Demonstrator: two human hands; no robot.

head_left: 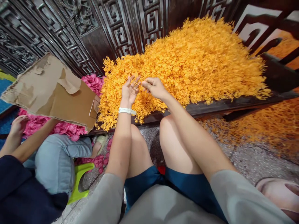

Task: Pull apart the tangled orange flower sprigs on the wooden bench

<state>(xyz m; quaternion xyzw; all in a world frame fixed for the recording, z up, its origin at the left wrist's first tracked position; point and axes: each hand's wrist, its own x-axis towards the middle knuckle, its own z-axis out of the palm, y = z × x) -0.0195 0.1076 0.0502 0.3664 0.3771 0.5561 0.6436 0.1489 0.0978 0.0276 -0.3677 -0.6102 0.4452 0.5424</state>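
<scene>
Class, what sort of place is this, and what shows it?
Probably a room in a home used for handwork: a carved dark wooden bench bears a heap of orange flower-like pieces, with pink flower-like pieces to the left.

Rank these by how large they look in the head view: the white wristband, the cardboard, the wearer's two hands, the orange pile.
Largest to smallest:
1. Orange pile
2. Cardboard
3. Left hand and right hand: too alike to rank
4. White wristband
</scene>
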